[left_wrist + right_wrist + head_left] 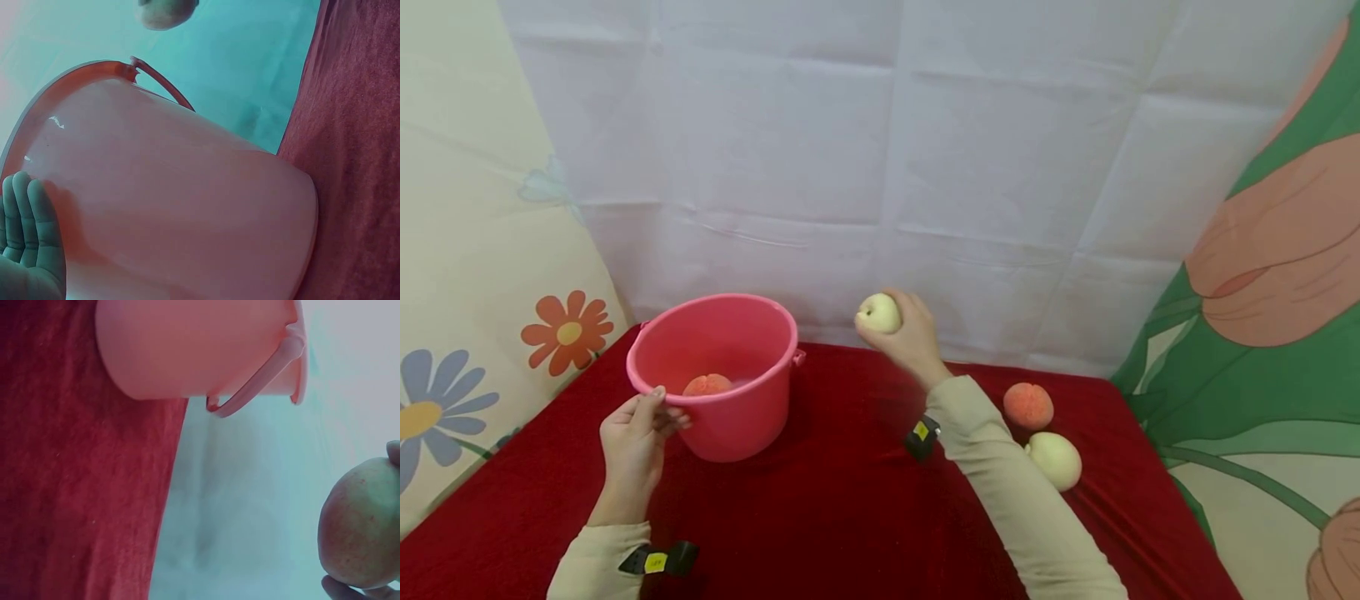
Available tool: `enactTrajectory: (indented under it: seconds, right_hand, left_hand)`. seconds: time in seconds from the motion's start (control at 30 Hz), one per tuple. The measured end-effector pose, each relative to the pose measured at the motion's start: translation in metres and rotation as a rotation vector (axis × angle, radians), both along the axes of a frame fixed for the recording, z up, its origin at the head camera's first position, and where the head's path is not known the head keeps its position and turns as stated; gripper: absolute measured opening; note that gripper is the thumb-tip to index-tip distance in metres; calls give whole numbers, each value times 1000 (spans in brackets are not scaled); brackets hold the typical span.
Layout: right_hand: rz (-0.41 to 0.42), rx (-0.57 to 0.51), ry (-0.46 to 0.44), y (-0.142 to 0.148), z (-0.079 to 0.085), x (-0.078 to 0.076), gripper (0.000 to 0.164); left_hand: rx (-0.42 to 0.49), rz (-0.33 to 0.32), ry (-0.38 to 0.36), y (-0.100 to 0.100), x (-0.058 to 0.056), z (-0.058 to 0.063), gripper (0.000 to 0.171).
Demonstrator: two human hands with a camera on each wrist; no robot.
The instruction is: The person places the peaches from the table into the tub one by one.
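A pink bucket [752, 421] stands at the left with an orange-red peach [707, 385] inside it. My left hand [634, 433] pinches the bucket's near rim, thumb at the top edge; in the left wrist view its fingers [47, 219] lie along the outer wall. To the right of the bucket, up off the cloth, my right hand [913, 337] grips a pale yellow peach [880, 313]. The right wrist view shows this held peach [362, 525] with fingertips at its upper and lower sides, and the bucket's handle [259, 384] hanging along the bucket.
A second orange-red peach [1028, 406] and another pale peach [1055, 461] lie on the red cloth [850, 500], beside my right forearm. Behind the table hangs a white sheet [1000, 167], with flower-printed cloths [1277, 400] at both sides.
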State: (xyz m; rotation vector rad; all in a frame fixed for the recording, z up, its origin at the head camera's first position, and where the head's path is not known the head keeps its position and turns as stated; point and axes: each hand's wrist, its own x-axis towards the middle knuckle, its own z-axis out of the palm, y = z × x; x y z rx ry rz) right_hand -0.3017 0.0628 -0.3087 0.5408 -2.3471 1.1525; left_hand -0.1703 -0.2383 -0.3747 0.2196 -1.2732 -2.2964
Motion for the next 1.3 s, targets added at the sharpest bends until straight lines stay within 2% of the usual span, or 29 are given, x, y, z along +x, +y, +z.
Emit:
enactTrajectory:
  seconds: [0.23, 0.57, 0.77, 1.0, 1.3]
  right_hand:
    - [37, -5, -27, -12, 15, 5, 51]
    - [57, -3, -20, -27, 28, 3, 50]
    - [77, -11, -71, -41, 35, 3, 52]
    - [107, -37, -109, -64, 40, 6, 55]
    - [139, -6, -119, -92, 38, 13, 52]
  left_hand:
    - [-5, 8, -10, 0, 0, 0, 23]
    - [-1, 16, -15, 0, -1, 1, 24]
    - [-5, 11, -12, 0, -1, 0, 23]
    - [-5, 22, -18, 0, 0, 1, 24]
    - [-12, 16, -40, 1, 2, 1, 23]
